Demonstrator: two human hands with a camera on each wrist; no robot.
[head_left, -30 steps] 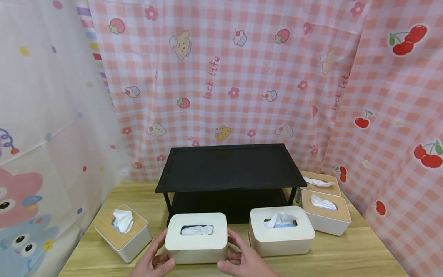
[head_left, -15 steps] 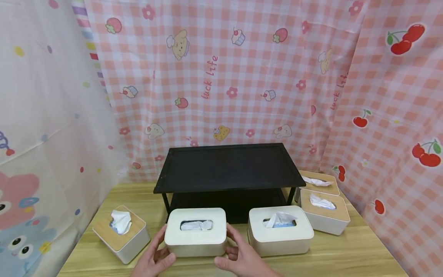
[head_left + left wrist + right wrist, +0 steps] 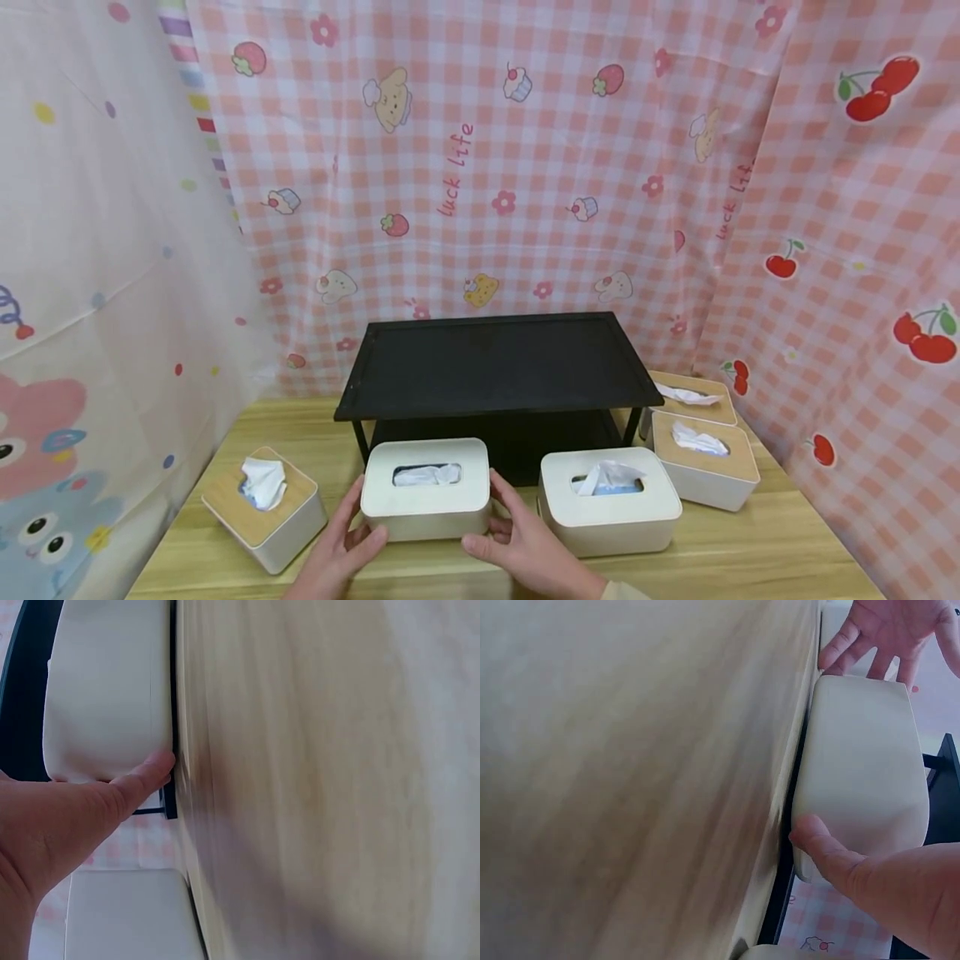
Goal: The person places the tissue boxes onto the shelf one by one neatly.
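A cream tissue box with a white tissue in its oval slot is at the front middle, before the black two-tier rack. My left hand grips its left end, thumb on the front corner. At the right end my right hand holds it in the same way, thumb toward the front. In the left wrist view the thumb lies along the corner of the box. The right wrist view shows both hands at opposite ends of the box. Fingers behind the ends are partly hidden.
Close on the right stands another cream tissue box. Two wood-topped tissue boxes, one nearer and one farther back, stand beyond it. A turned wood-topped box sits at left on the wooden table. Curtains enclose the back and sides.
Both hands have moved the held tissue box forward, toward the rack's lower tier. The other boxes and the rack have stayed in place.
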